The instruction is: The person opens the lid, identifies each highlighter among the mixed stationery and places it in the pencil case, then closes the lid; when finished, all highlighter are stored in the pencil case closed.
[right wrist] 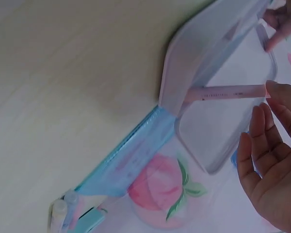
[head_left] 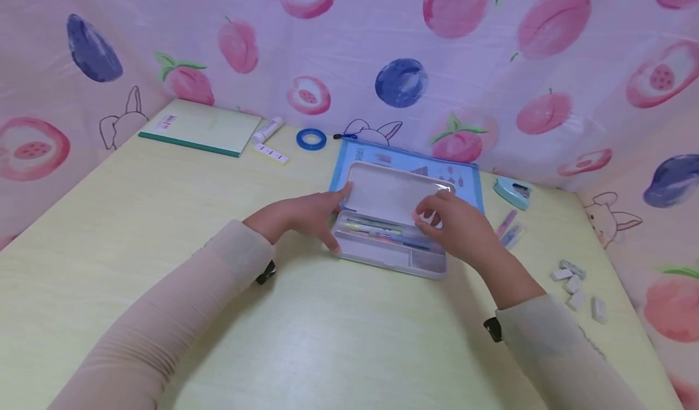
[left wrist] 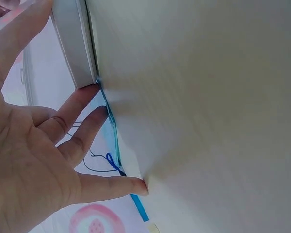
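Note:
A white pencil case (head_left: 390, 264) lies with its lid (head_left: 388, 193) raised at the back. Several pens (head_left: 377, 231) lie in its long rear compartment; smaller trays run along the front. My left hand (head_left: 314, 216) is at the case's left end, thumb by the near corner and fingers at the lid side. Spread, mostly straight fingers (left wrist: 82, 138) touch the case end in the left wrist view. My right hand (head_left: 459, 231) pinches one end of a pink pen (right wrist: 228, 92), and the pen's other end goes down behind the case wall.
Beneath the lid is a blue zip pouch (head_left: 475, 182). Back left are a green notebook (head_left: 202, 128), a glue stick (head_left: 267, 130) and blue tape (head_left: 312, 139). To the right are a stapler (head_left: 512, 193), markers (head_left: 511, 236) and several erasers (head_left: 573, 284).

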Action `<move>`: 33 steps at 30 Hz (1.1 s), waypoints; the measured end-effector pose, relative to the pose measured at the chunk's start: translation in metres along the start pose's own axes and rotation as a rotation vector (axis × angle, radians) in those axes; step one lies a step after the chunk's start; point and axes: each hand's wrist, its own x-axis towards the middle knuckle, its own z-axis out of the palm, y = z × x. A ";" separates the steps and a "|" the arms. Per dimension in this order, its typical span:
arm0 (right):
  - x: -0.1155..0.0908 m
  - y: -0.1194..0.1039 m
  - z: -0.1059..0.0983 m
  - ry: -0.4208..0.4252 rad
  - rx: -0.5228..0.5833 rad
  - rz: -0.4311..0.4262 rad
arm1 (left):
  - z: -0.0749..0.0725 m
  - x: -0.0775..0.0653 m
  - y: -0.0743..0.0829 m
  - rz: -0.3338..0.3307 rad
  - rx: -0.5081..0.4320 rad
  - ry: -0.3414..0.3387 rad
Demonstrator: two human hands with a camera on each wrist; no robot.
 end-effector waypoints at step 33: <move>-0.019 0.026 0.011 -0.056 -0.119 -0.018 | -0.001 -0.004 0.003 0.008 0.035 0.001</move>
